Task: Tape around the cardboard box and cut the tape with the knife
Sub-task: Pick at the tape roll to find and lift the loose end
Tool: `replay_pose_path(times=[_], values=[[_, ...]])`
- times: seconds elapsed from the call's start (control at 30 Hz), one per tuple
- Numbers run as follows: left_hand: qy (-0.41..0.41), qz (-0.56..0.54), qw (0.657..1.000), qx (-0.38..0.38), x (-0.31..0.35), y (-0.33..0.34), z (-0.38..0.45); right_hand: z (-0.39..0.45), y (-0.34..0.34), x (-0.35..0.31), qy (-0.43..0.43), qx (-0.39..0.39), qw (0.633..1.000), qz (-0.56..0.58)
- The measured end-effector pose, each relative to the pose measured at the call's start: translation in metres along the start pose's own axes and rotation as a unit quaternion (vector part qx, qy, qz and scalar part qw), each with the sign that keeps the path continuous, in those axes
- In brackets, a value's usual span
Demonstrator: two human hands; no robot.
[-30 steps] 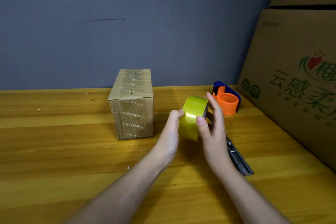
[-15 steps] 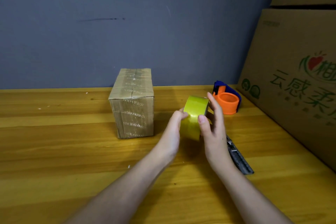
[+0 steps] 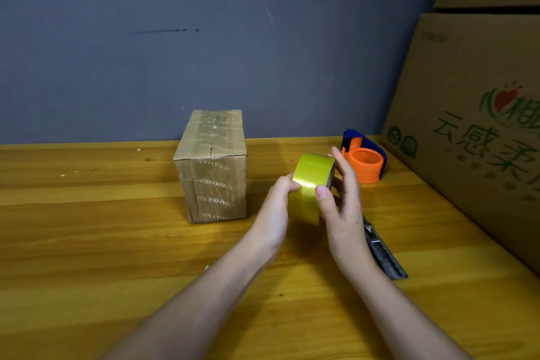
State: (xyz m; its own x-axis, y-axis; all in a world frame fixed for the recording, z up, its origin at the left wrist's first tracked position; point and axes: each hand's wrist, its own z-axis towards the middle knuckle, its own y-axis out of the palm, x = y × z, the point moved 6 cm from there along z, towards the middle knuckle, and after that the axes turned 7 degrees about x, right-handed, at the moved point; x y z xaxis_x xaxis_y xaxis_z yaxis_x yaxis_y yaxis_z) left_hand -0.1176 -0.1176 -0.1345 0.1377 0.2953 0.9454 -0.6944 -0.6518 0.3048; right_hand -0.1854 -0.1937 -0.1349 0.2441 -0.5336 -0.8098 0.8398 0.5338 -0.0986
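A small cardboard box (image 3: 211, 172) wrapped in printed clear tape stands upright on the wooden table (image 3: 87, 242), left of my hands. Both hands hold a yellow tape roll (image 3: 311, 181) just above the table. My left hand (image 3: 273, 210) grips its left side, fingertips on the outer band. My right hand (image 3: 340, 204) holds the right side, thumb pressed on the band's front. A grey utility knife (image 3: 382, 254) lies on the table behind my right wrist, partly hidden by it.
An orange and blue tape dispenser (image 3: 365, 159) sits at the back right near the grey wall (image 3: 233, 38). Large printed cardboard cartons (image 3: 473, 126) are stacked along the table's right side.
The roll has shifted slightly between my hands, and my left fingertips moved a little over its band. The box, knife and dispenser stayed put.
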Motion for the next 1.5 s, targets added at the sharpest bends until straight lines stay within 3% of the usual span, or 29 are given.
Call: replay_pose_path(times=[0.5,0.7,0.83,0.93,1.03,1.1,1.2,1.33,1.5], values=[[-0.029,0.021,0.999,0.032,-0.009,-0.006,0.003,0.000,0.000,0.006,0.014,-0.003,1.000,0.013],[-0.001,0.019,1.000,0.003,0.002,-0.001,0.004,0.001,0.000,0.006,0.013,-0.007,1.000,0.019],[0.001,0.075,0.997,-0.011,0.004,0.003,0.010,0.003,-0.002,0.010,0.052,-0.016,0.997,0.046],[0.077,0.176,0.978,-0.077,0.005,0.005,0.003,0.005,0.000,0.017,0.100,-0.034,0.992,0.073],[0.118,0.241,0.963,-0.042,0.004,-0.004,0.003,0.009,-0.007,0.000,-0.007,-0.047,0.998,-0.048],[0.147,0.299,0.943,-0.009,0.009,-0.007,0.003,0.012,-0.013,-0.016,-0.117,-0.039,0.985,-0.120],[0.174,0.372,0.912,0.009,0.014,-0.008,0.002,0.010,-0.017,-0.031,-0.207,-0.024,0.964,-0.166],[0.183,0.426,0.885,0.043,0.017,-0.010,0.001,0.002,-0.012,-0.037,-0.258,-0.011,0.949,-0.182],[0.207,0.511,0.831,0.081,0.022,-0.007,-0.003,0.000,-0.011,-0.037,-0.232,0.012,0.963,-0.139]])
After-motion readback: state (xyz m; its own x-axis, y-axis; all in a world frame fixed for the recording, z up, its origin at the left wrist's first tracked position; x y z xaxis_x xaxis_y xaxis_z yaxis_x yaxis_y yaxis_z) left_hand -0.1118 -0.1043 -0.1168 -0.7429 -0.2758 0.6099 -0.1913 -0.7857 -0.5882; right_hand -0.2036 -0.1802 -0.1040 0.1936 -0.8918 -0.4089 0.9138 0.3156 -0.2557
